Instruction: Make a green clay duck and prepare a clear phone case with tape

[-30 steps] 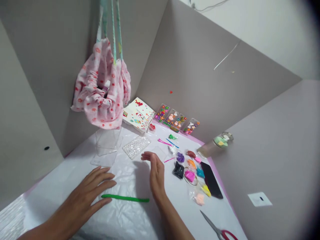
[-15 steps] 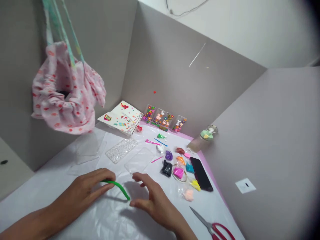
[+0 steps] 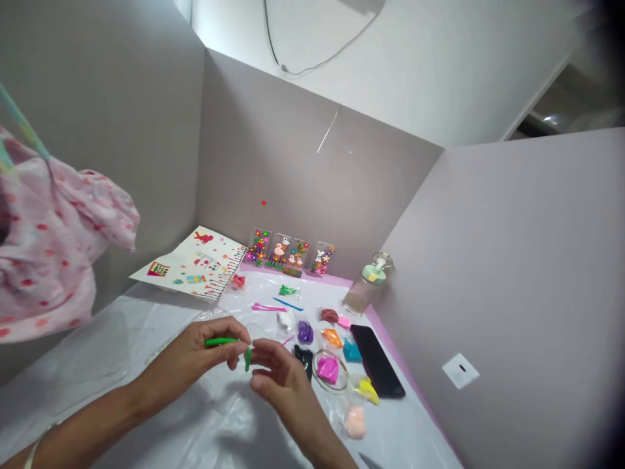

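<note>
A thin green roll of modelling clay point(image 3: 221, 341) is pinched between the thumb and fingers of my left hand point(image 3: 215, 352). Its free end bends down past the fingertips. Close by on the right, my right hand point(image 3: 283, 378) has curled fingers with the thumb held apart; nothing shows in its grip. Whether its fingertips touch the clay is hard to see. Both hands are raised over the white plastic sheet point(image 3: 229, 430). Behind them lie small packets of clay, including a purple one point(image 3: 305, 332), a black one point(image 3: 303, 358) and a pink one point(image 3: 328, 370).
A black phone point(image 3: 378, 361) lies at the right, with a bottle point(image 3: 366, 286) behind it. Decorated phone cases point(image 3: 283, 253) lean on the back wall beside a sketchbook point(image 3: 195, 264). Scissors point(image 3: 370, 461) poke in at the bottom edge. A pink spotted cloth point(image 3: 63, 234) hangs left.
The view has tilted up and turned right. My hands have come closer together, and the green roll's free end now bends sharply down between them.
</note>
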Demonstrator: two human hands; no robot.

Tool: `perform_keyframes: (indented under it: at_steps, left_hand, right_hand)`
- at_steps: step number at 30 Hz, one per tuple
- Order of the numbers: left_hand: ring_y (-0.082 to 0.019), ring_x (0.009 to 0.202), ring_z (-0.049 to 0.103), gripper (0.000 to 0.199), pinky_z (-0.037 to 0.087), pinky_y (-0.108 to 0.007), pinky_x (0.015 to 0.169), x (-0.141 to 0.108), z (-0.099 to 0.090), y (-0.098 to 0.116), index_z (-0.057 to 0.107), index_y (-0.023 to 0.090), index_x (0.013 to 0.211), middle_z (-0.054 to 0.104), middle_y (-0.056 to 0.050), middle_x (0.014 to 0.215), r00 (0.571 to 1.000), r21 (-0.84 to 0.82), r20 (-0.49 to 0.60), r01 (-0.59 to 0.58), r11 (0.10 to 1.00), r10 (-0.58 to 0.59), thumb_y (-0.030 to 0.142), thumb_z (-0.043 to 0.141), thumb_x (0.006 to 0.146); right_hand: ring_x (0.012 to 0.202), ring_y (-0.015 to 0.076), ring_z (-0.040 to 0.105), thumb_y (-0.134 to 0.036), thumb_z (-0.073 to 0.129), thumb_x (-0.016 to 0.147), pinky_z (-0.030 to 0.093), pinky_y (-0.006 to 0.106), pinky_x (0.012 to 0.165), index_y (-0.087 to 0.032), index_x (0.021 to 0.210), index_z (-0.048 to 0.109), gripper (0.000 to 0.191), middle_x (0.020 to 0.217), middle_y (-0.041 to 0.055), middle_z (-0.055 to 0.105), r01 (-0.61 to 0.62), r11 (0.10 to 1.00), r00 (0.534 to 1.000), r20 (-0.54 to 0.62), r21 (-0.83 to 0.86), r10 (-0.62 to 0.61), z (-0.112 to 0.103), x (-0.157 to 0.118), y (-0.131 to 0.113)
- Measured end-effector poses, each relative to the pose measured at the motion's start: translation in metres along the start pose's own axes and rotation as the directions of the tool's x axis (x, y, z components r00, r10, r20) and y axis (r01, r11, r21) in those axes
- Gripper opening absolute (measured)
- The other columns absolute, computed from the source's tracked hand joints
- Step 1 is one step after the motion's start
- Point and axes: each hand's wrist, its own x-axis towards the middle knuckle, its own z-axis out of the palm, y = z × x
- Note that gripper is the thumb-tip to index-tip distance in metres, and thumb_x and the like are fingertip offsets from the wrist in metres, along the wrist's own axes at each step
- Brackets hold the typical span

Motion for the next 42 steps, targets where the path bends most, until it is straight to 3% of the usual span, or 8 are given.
perform_keyframes:
  at_steps: [6, 12, 15, 19, 24, 28, 33, 42]
  left_hand:
    - [-0.020, 0.078, 0.067, 0.023, 0.054, -0.032, 0.080, 0.008, 0.004, -0.018, 0.071, 0.023, 0.092, 0.071, 0.001, 0.078, 0.985, -0.269, 0.117, 0.153, 0.951, -0.125, 0.044, 0.075, 0.083]
    - [-0.013, 0.065, 0.062, 0.049, 0.051, -0.024, 0.068, -0.005, 0.024, -0.046, 0.068, 0.027, 0.119, 0.067, 0.004, 0.072, 0.965, -0.687, 0.138, 0.257, 0.680, -0.225, 0.052, 0.082, 0.078]
    - [-0.016, 0.073, 0.063, 0.030, 0.052, -0.026, 0.074, -0.010, 0.034, -0.056, 0.073, 0.025, 0.102, 0.068, 0.002, 0.075, 0.957, -0.638, 0.146, 0.284, 0.716, -0.251, 0.046, 0.079, 0.083]
    - [-0.018, 0.082, 0.064, 0.028, 0.051, -0.025, 0.079, -0.015, 0.033, -0.064, 0.075, 0.026, 0.093, 0.068, 0.002, 0.076, 0.940, -0.572, -0.022, 0.267, 0.776, -0.341, 0.053, 0.072, 0.088]
    - [-0.022, 0.104, 0.064, 0.033, 0.053, -0.025, 0.091, -0.020, 0.029, -0.070, 0.078, 0.028, 0.095, 0.073, 0.000, 0.102, 0.886, -0.666, -0.130, 0.255, 0.701, -0.445, 0.058, 0.077, 0.081]
    - [-0.025, 0.113, 0.063, 0.029, 0.055, -0.031, 0.097, -0.019, 0.034, -0.068, 0.078, 0.028, 0.100, 0.072, -0.003, 0.113, 0.897, -0.714, -0.114, 0.224, 0.664, -0.426, 0.054, 0.070, 0.090]
    - [-0.020, 0.095, 0.068, 0.026, 0.058, -0.027, 0.085, -0.017, 0.041, -0.064, 0.075, 0.027, 0.105, 0.072, -0.001, 0.102, 0.917, -0.693, -0.021, 0.274, 0.667, -0.398, 0.041, 0.080, 0.084]
    - [-0.018, 0.091, 0.070, 0.020, 0.057, -0.025, 0.085, -0.020, 0.043, -0.061, 0.073, 0.024, 0.096, 0.070, 0.001, 0.094, 0.920, -0.688, -0.004, 0.283, 0.668, -0.393, 0.038, 0.081, 0.084]
  right_hand:
    - [0.071, 0.0141, 0.070, -0.039, 0.091, 0.066, 0.050, 0.025, 0.072, -0.016, 0.087, 0.075, 0.035, 0.078, 0.0030, 0.076, -0.123, 0.976, 0.992, -0.014, 0.182, 0.128, 0.002, 0.005, 0.010]
    - [0.059, 0.0113, 0.066, -0.039, 0.089, 0.071, 0.051, 0.023, 0.060, -0.016, 0.089, 0.072, 0.034, 0.072, 0.0019, 0.072, -0.238, 0.891, 0.967, 0.014, 0.387, 0.253, 0.005, -0.001, 0.012]
    - [0.061, 0.0100, 0.065, -0.039, 0.087, 0.073, 0.049, 0.021, 0.061, -0.014, 0.090, 0.073, 0.033, 0.076, 0.0045, 0.074, -0.241, 0.891, 0.967, 0.015, 0.384, 0.255, 0.007, 0.000, 0.018]
    - [0.061, 0.0095, 0.063, -0.036, 0.095, 0.063, 0.049, 0.022, 0.062, -0.016, 0.096, 0.075, 0.043, 0.077, 0.0004, 0.071, -0.235, 0.901, 0.962, -0.043, 0.365, 0.269, 0.000, 0.003, 0.024]
    - [0.060, 0.0074, 0.057, -0.025, 0.100, 0.050, 0.044, 0.019, 0.060, -0.018, 0.091, 0.077, 0.048, 0.072, -0.0021, 0.069, -0.289, 0.900, 0.941, -0.078, 0.328, 0.330, -0.008, 0.004, 0.024]
    - [0.058, 0.0080, 0.056, -0.034, 0.095, 0.060, 0.042, 0.019, 0.059, -0.017, 0.080, 0.076, 0.033, 0.063, -0.0029, 0.065, -0.237, 0.940, 0.939, -0.190, 0.247, 0.287, -0.007, 0.004, 0.025]
    - [0.056, 0.0098, 0.055, -0.044, 0.085, 0.075, 0.043, 0.022, 0.058, -0.016, 0.077, 0.074, 0.029, 0.061, -0.0014, 0.063, -0.150, 0.980, 0.955, -0.236, 0.129, 0.178, -0.007, 0.002, 0.028]
    - [0.061, 0.0072, 0.058, -0.039, 0.092, 0.067, 0.043, 0.019, 0.064, -0.020, 0.088, 0.078, 0.031, 0.066, -0.0036, 0.064, -0.162, 0.940, 0.948, -0.216, 0.300, 0.232, -0.005, -0.003, 0.021]
